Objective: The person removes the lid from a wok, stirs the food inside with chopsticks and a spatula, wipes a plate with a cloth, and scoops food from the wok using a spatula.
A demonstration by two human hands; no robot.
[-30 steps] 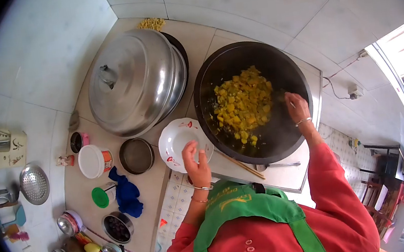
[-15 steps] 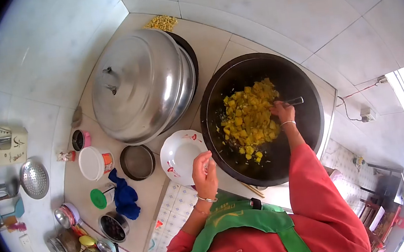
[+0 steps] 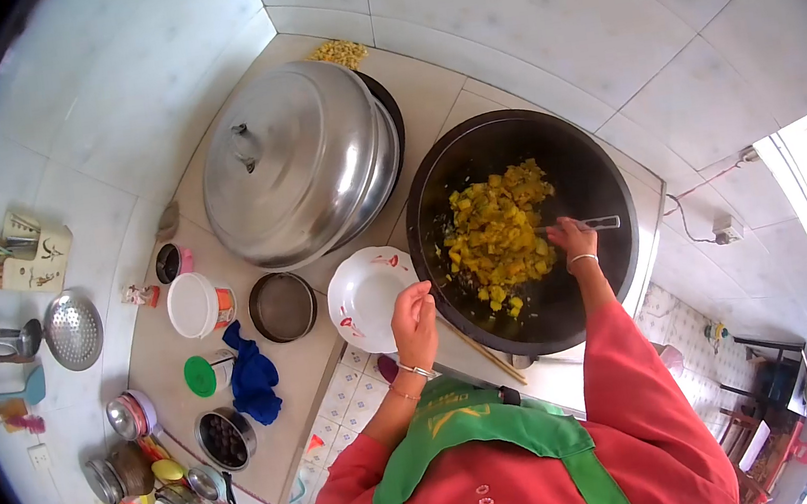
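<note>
Yellow chunks of cooked food point(image 3: 496, 225), looking like potato or pumpkin, lie in a big dark wok point(image 3: 504, 332). My right hand point(image 3: 573, 237) is inside the wok, its fingers wrapped round the handle of a metal spatula point(image 3: 604, 223). The spatula's head is mostly hidden at the food's right edge. My left hand point(image 3: 415, 319) hovers by the wok's near-left rim, over the edge of a white bowl point(image 3: 354, 303) with red decoration. Its fingers are loosely curled together, with nothing seen in them.
A large domed metal lid point(image 3: 296, 159) covers a second wok at the back left. Chopsticks point(image 3: 486, 353) lie at the wok's near edge. A round dark tin point(image 3: 282, 307), a white tub point(image 3: 194, 306), a blue cloth point(image 3: 254, 376) and a pot of dark round items point(image 3: 225, 438) stand left.
My view has shifted slightly. The right hand with the spatula has moved a little nearer to me in the wok. My left hand's fingers have curled in more.
</note>
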